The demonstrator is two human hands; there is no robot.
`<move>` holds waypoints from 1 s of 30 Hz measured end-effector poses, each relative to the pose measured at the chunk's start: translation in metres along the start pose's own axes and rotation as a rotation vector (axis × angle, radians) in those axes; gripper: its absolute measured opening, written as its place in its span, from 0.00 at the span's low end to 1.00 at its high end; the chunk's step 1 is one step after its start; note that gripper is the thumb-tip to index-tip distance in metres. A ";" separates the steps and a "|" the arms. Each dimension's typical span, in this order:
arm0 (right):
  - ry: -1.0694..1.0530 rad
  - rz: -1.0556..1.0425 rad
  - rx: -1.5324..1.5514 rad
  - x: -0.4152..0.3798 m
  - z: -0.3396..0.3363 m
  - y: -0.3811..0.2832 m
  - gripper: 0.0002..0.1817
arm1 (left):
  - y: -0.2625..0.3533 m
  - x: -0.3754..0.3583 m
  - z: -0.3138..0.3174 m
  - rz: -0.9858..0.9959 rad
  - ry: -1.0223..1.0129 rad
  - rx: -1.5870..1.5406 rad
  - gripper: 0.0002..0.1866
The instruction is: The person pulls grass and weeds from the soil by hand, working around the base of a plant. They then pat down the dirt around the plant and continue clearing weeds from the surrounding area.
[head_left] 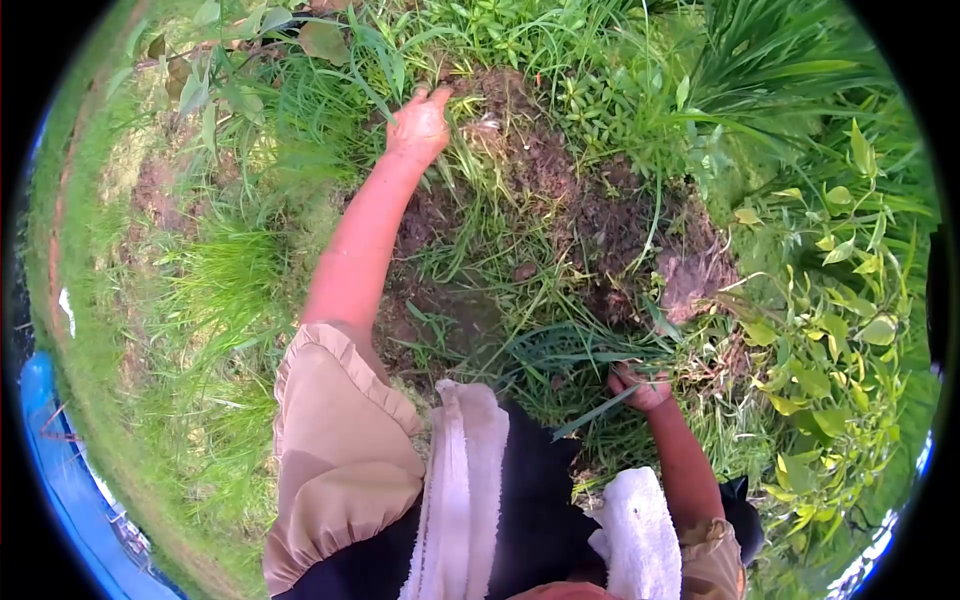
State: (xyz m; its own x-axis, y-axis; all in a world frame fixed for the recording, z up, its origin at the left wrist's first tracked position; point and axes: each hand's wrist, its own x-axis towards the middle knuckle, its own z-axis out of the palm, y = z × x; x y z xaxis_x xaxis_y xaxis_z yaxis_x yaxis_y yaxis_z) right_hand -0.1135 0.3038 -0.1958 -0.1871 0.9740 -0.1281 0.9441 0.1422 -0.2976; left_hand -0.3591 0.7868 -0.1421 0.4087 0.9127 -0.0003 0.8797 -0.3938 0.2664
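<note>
Green grass [215, 270] crowds the left edge, thick and uncut. Left hand [418, 125] stretches far forward, fingers down in a thin tuft [470, 150] at the bare soil [570, 200]; its grip I cannot tell. Right hand [640, 388], close to the body, is clenched around long dark blades [580, 350]. Leafy weeds [830, 300] wall the right side.
</note>
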 end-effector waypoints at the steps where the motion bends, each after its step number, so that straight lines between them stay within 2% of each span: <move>1: 0.027 0.000 -0.024 0.005 -0.004 -0.003 0.08 | -0.018 0.024 -0.001 -0.018 0.062 0.157 0.27; 2: 0.049 0.002 -0.048 0.005 -0.006 -0.004 0.07 | -0.034 0.042 -0.002 -0.163 -0.034 0.103 0.26; 3: -0.071 0.098 0.111 0.001 -0.002 -0.002 0.06 | -0.085 0.074 0.047 -0.061 -0.053 0.420 0.21; 4: -0.189 0.197 0.271 -0.004 0.008 0.003 0.05 | -0.088 0.076 0.052 -0.042 -0.032 0.393 0.20; 7: -0.250 0.180 0.398 0.001 0.001 0.004 0.05 | -0.088 0.082 0.052 0.005 0.049 0.323 0.17; 9: -0.074 0.064 0.093 0.006 -0.005 -0.002 0.03 | -0.093 0.085 0.052 -0.001 0.086 0.268 0.16; 10: 0.112 -0.048 -0.006 0.011 -0.009 -0.005 0.04 | -0.098 0.082 0.058 -0.024 0.093 0.238 0.16; 11: 0.135 -0.033 -0.025 0.012 -0.012 -0.008 0.04 | -0.105 0.080 0.062 -0.051 0.098 0.210 0.15; 12: 0.162 -0.020 -0.047 0.014 -0.013 -0.008 0.05 | -0.075 0.059 0.038 -0.073 0.050 0.176 0.14; 14: 0.124 -0.070 0.032 0.010 -0.007 -0.003 0.06 | -0.043 0.016 0.044 -0.084 0.121 -0.001 0.14; 16: 0.091 -0.084 0.018 0.012 -0.007 0.000 0.07 | -0.014 -0.035 0.038 0.035 0.068 -0.057 0.11; 17: 0.114 -0.074 0.001 0.018 -0.019 -0.008 0.07 | -0.002 -0.066 0.028 0.145 0.059 -0.196 0.11; 18: 0.137 -0.063 -0.017 0.025 -0.030 -0.016 0.08 | 0.008 -0.092 0.023 0.194 -0.132 -0.171 0.11; 19: 0.085 -0.039 -0.016 0.029 -0.037 -0.018 0.08 | 0.020 -0.108 -0.003 0.177 -0.414 -0.090 0.12; 21: -0.012 0.029 -0.015 0.031 -0.043 -0.022 0.08 | 0.005 -0.110 -0.011 0.036 -0.218 -0.172 0.14; 22: 0.102 0.075 0.046 0.029 -0.032 -0.020 0.08 | -0.012 -0.098 -0.006 0.061 -0.070 0.020 0.16; 24: 0.066 0.044 0.039 0.027 -0.037 -0.022 0.08 | -0.047 -0.066 0.013 0.023 0.220 0.075 0.15; 25: 0.053 0.027 0.033 0.030 -0.039 -0.022 0.08 | -0.057 -0.052 0.021 -0.085 0.135 0.086 0.14; 27: 0.160 -0.044 -0.062 0.034 -0.041 -0.021 0.08 | -0.068 -0.029 0.032 -0.290 -0.038 0.099 0.14; 28: 0.211 -0.071 -0.106 0.032 -0.041 -0.022 0.09 | -0.071 -0.023 0.038 -0.289 -0.046 0.100 0.12; 30: 0.160 -0.061 -0.036 0.023 -0.031 -0.015 0.09 | -0.077 -0.015 0.046 -0.284 -0.066 0.106 0.10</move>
State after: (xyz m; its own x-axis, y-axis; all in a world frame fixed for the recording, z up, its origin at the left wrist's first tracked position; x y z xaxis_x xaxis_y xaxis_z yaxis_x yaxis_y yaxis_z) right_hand -0.1233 0.3300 -0.1649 -0.2014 0.9786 0.0425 0.9420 0.2054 -0.2654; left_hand -0.4221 0.7983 -0.2066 0.1550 0.9802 -0.1235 0.9799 -0.1367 0.1451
